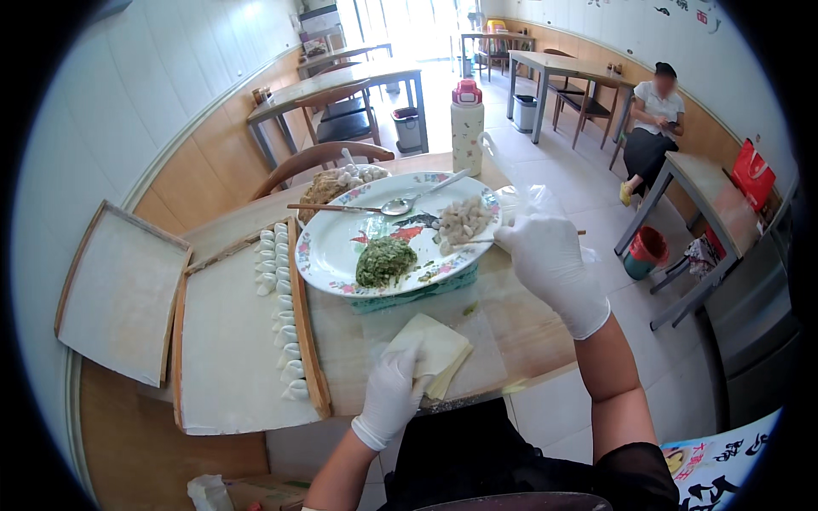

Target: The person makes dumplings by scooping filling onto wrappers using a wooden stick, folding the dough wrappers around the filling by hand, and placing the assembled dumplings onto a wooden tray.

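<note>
My left hand (394, 390), in a white glove, has its fingers closed on a stack of pale square dough wrappers (436, 347) at the table's near edge. My right hand (550, 268), also gloved, is closed on a thin stick (469, 242) at the right rim of the floral oval plate (328, 255). The stick's tip reaches a pile of greyish-pink chunks, apparently shrimp (464, 223). Green chopped filling (385, 261) is heaped on the near side of the plate. A metal spoon (399, 206) and a wooden stick (332, 207) lie across its far part.
Left of the plate, a wood-framed tray (230, 358) carries a row of folded dumplings (288, 349); another tray (123, 289) leans beyond it. A bottle (467, 128) and plastic bag (524, 200) stand behind the plate. A person (656, 119) sits at far right.
</note>
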Tool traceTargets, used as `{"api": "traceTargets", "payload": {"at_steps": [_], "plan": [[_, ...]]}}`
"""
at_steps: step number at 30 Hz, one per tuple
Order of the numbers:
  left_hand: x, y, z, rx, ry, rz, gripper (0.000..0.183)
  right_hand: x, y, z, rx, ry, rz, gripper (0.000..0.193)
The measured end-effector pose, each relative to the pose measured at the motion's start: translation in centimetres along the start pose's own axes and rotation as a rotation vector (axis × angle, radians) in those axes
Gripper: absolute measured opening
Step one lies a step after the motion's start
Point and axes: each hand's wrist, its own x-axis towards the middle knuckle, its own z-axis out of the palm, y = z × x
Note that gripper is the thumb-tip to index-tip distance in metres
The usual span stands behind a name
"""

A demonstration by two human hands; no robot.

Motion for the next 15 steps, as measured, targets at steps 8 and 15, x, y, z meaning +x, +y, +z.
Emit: {"api": "traceTargets", "payload": {"at_steps": [8,15], "plan": [[-2.2,-0.4,1.5,0.075,0.135,0.026,0.040,1.3,-2.6,-0.9,0.156,0.050,-0.068,0.006],[-1.9,-0.1,1.8,0.071,0.136,0.074,0.034,4.6,-3.2,2.0,0.164,-0.032,-0.119,0.011]]}}
